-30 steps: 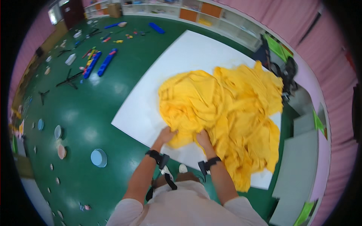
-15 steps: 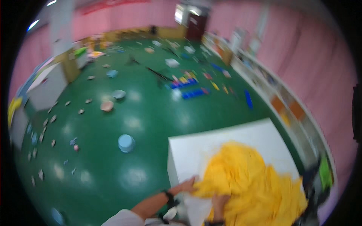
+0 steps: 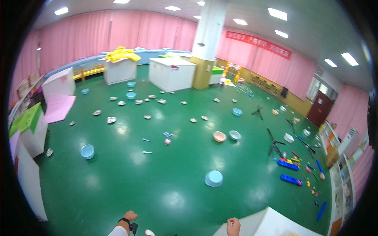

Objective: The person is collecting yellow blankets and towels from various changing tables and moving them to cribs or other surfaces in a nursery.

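My left hand [image 3: 130,215], with a dark band at its wrist, is over the green floor at the lower edge. Its fingers look loosely curled, and nothing shows in them. My right hand [image 3: 233,226] is closed in a loose fist with nothing visible in it, beside the white table [image 3: 271,221] at the lower right. Only a sliver of the yellow cloth [image 3: 292,235] on that table shows at the bottom rim. An upturned light-blue basin [image 3: 214,178] sits on the floor ahead, out of reach of both hands.
Scattered over the floor are several basins, among them a peach one [image 3: 219,136], many small dishes [image 3: 112,119], tripods [image 3: 274,142] and blue trays [image 3: 291,179]. White cabinets [image 3: 172,74] and a pillar [image 3: 208,43] stand farther back. Shelves [image 3: 341,181] line the right.
My hands have left the yellow cloth, which was under both of them. The view has swung left and up, so the table now shows only at the lower right.
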{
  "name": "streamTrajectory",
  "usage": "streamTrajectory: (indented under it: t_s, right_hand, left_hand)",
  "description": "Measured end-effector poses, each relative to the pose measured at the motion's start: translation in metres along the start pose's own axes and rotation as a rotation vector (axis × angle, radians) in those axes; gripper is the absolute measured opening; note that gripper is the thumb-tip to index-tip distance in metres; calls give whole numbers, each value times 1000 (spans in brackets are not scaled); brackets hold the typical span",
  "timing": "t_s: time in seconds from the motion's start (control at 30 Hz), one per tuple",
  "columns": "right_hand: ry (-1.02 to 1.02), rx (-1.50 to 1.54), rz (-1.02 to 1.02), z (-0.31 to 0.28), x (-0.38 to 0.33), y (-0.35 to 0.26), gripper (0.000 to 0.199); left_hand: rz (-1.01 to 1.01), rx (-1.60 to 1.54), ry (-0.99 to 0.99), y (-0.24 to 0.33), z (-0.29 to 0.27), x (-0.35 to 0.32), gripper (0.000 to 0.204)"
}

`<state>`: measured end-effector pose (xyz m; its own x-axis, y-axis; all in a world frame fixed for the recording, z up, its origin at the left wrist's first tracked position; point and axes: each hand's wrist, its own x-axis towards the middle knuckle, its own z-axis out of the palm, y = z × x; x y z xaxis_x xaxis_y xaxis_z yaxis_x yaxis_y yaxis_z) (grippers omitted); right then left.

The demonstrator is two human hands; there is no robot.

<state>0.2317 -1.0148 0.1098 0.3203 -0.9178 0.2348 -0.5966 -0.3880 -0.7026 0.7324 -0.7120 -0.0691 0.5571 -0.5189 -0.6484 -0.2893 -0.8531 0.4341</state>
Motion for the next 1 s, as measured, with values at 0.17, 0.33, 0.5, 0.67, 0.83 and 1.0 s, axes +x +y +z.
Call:
streamTrajectory:
  t_s: [0.17, 0.33, 0.5, 0.67, 0.83, 1.0]
  right_hand:
    - [-189, 228, 79, 124, 38, -68, 15]
    - [-406, 631, 333, 251, 70, -97, 14]
    - [-538, 627, 364, 342, 137, -127, 11]
    - [-564, 620, 480, 468, 265, -119, 15]
    - [-654, 505, 197, 559, 410, -273, 7]
    - [-890, 487, 97, 656, 516, -422, 8]
  left_hand:
    - [-231, -363, -11, -100, -47, -21, 26]
    - [-262, -598, -122, -134, -85, 10, 26]
    - [-185, -633, -95, -133, -143, 83, 27]
    - [-236, -623, -91, -86, -244, 172, 30]
    - [-151, -581, -16, -72, -327, 242, 31]
    - [-224, -757, 136, -38, -419, 274, 29]
